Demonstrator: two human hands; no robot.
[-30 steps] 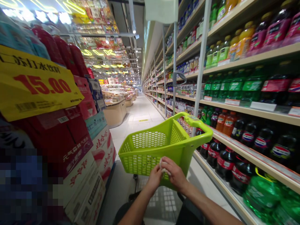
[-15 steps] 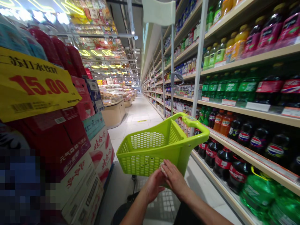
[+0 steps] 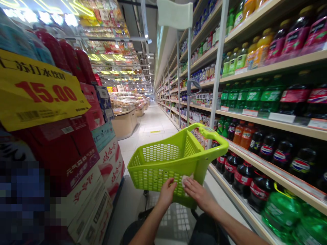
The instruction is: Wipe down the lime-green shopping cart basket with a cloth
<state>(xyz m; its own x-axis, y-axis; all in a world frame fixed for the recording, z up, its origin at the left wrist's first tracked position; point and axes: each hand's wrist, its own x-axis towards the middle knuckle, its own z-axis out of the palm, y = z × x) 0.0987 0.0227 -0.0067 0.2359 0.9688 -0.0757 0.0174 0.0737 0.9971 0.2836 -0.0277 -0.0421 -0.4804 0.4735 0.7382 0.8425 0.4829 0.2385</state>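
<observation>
A lime-green shopping cart (image 3: 158, 166) with a perforated basket stands crosswise in front of me, its handle to the right. My right hand (image 3: 198, 193) presses a crumpled white wipe (image 3: 184, 179) against the near side of the basket, toward the handle end. The fingers lie partly over the wipe. My left hand (image 3: 167, 192) is a little to the left by the same side, fingers loosely bent and apart, with nothing seen in it. Whether its fingertips touch the basket I cannot tell. The basket's inside shows only in part.
Shelves of drink bottles (image 3: 273, 92) run along the right. Large green bottles (image 3: 281, 207) stand low at the near right. Stacked drink cartons (image 3: 84, 190) with a yellow price sign (image 3: 46, 92) rise close on the left. A tiled aisle (image 3: 150, 119) leads away beyond the cart.
My hands were together around the wipe and have separated. The right hand has moved right with the wipe onto the cart's side; the left has shifted slightly left. The cart stays put.
</observation>
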